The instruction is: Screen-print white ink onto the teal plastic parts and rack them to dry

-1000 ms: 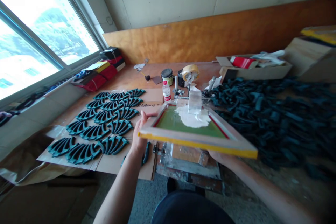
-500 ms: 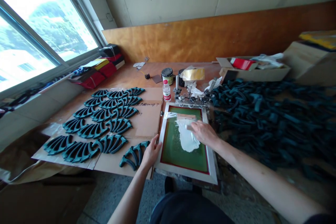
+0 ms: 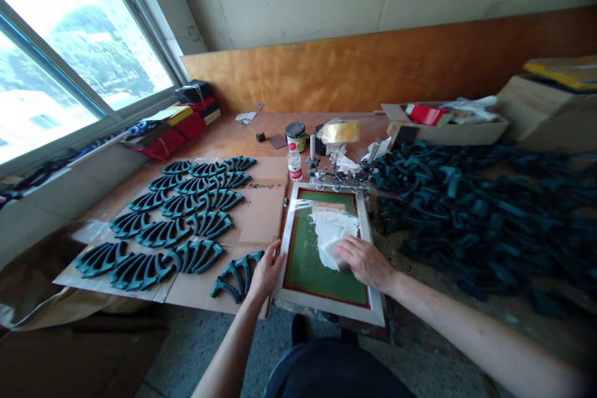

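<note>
In the head view, the left edge of the pale screen frame (image 3: 326,311) is touched by the left hand (image 3: 267,270), fingers held fairly close; whether the rim is actually gripped can't be told. A whitish scraper (image 3: 332,250) is pinched in the right hand (image 3: 370,266), low in the white paste (image 3: 326,222), inside the frame's right side. Most room is left around it toward the lower left, over smooth green mesh (image 3: 301,275). On the left, a strip of flat cardboard (image 3: 256,221) is left between the frame and the rows of ribbed, fan-shaped dark pieces (image 3: 161,231). The right side is crowded by a jumbled dark pile (image 3: 459,211), the far edge by metal clamps (image 3: 338,179) and a clear plastic bottle (image 3: 294,165).
</note>
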Demonstrator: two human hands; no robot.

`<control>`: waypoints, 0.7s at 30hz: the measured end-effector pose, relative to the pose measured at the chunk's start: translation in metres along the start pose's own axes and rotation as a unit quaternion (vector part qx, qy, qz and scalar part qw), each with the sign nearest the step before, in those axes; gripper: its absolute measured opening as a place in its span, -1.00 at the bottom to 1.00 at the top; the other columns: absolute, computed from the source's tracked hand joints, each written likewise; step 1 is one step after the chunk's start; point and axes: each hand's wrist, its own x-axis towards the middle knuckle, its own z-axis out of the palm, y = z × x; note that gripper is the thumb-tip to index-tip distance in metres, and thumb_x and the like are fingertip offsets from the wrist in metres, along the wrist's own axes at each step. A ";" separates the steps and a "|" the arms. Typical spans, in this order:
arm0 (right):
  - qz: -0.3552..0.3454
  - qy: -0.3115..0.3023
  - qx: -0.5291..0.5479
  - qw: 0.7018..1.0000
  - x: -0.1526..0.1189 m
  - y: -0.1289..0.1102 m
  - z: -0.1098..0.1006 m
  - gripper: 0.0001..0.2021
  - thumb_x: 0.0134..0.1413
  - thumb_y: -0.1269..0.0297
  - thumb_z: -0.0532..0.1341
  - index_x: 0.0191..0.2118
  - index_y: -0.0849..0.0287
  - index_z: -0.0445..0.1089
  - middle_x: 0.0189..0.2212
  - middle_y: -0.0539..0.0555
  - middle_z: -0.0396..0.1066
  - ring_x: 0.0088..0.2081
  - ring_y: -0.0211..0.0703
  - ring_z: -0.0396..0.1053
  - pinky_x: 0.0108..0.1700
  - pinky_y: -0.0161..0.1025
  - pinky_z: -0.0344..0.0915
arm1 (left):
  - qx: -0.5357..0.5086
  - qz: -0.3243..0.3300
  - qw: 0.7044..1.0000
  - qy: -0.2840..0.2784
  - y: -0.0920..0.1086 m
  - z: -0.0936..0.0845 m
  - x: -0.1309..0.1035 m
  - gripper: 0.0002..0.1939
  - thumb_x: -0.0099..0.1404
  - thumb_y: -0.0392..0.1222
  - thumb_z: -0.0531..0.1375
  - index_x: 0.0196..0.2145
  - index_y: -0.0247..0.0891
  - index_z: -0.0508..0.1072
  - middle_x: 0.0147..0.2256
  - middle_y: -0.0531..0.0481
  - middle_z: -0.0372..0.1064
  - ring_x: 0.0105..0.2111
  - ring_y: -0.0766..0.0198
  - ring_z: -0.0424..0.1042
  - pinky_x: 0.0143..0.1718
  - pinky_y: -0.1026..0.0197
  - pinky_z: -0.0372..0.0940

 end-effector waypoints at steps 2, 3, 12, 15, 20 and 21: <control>-0.024 -0.008 0.011 1.000 -0.009 -0.003 0.000 -0.73 0.11 0.56 0.01 -0.23 0.21 0.43 -0.28 0.15 0.42 -0.17 -0.06 0.30 -0.13 -0.15 0.26 | -0.014 -0.003 1.000 0.000 0.000 0.001 0.000 -0.45 0.25 0.07 0.11 0.14 -0.20 0.31 -0.32 -0.05 0.53 -0.32 0.15 0.50 -0.29 0.22 0.33; -0.022 -0.021 0.019 0.999 -0.009 -0.002 -0.003 -0.75 0.11 0.55 0.03 -0.25 0.20 0.43 -0.30 0.13 0.43 -0.18 -0.07 0.30 -0.13 -0.15 0.26 | -0.019 -0.003 1.000 -0.001 0.000 0.001 0.000 -0.44 0.25 0.08 0.11 0.14 -0.21 0.31 -0.32 -0.05 0.53 -0.33 0.15 0.50 -0.30 0.22 0.33; 0.253 -0.002 -0.019 0.967 0.079 0.056 -0.054 -0.46 0.07 0.14 0.26 0.19 -0.01 0.24 -0.19 0.09 0.43 -0.17 -0.06 0.38 -0.20 -0.23 0.28 | -0.111 -0.004 0.993 -0.049 0.050 -0.027 -0.015 -0.30 0.18 0.13 0.19 0.19 -0.25 0.23 -0.46 0.05 0.46 -0.48 0.26 0.43 -0.47 0.29 0.28; 0.301 0.098 -0.012 0.949 0.071 0.086 -0.077 -0.54 0.16 0.00 0.14 0.11 0.07 0.32 -0.23 0.12 0.43 -0.27 -0.09 0.39 -0.26 -0.23 0.27 | -0.176 0.025 0.983 -0.049 0.095 -0.043 -0.018 -0.48 0.17 0.20 0.19 -0.13 -0.29 0.48 -0.43 0.02 0.45 -0.49 0.31 0.40 -0.50 0.33 0.25; 0.381 0.121 0.027 0.916 0.009 0.113 -0.059 -0.66 0.18 0.01 0.05 -0.27 0.15 0.42 -0.38 0.11 0.44 -0.33 -0.06 0.39 -0.29 -0.20 0.27 | -0.294 0.161 0.942 0.017 0.181 -0.052 0.004 -0.52 0.23 0.22 0.10 -0.25 -0.29 0.46 -0.39 -0.03 0.45 -0.47 0.32 0.41 -0.50 0.33 0.27; 0.382 0.078 0.038 0.920 -0.003 0.107 -0.045 -0.66 0.16 -0.01 0.07 -0.32 0.14 0.41 -0.40 0.10 0.43 -0.34 -0.07 0.38 -0.31 -0.21 0.27 | -0.309 0.176 0.934 0.013 0.196 -0.052 0.011 -0.53 0.23 0.21 0.10 -0.27 -0.29 0.44 -0.39 -0.05 0.46 -0.46 0.31 0.42 -0.50 0.33 0.28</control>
